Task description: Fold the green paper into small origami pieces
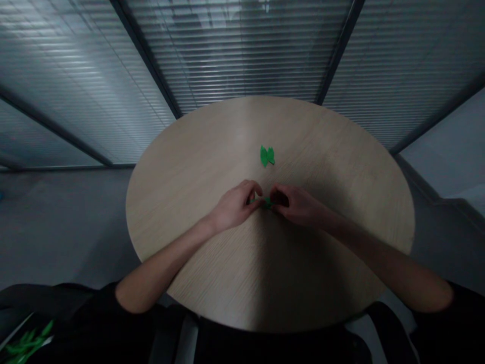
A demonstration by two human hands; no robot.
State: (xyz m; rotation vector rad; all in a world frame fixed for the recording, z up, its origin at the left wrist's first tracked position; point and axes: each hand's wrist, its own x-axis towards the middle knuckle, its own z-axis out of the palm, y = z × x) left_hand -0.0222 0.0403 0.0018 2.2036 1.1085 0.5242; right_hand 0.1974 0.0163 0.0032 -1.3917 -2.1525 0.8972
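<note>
Close together near the middle of the round table, both my hands are bent over a small bright green piece (268, 203), its kind too small and dim to make out. My left hand (235, 206) has thumb and fingers curled in a pinch, and a bit of green shows between them. From the right, my right hand (301, 206) pinches at the green piece with thumb and fingertips, the other fingers curled. Just beyond the hands lies another thin green piece (267, 155), shaped like a butterfly with two pointed halves, flat on the wood.
The round light-wood table (197, 151) stands close to glass panels with blinds (242, 55). At the lower left, several green leaf-like shapes (28, 344) show beside a dark sleeve. A dark chair part (390, 328) is at the table's near right edge.
</note>
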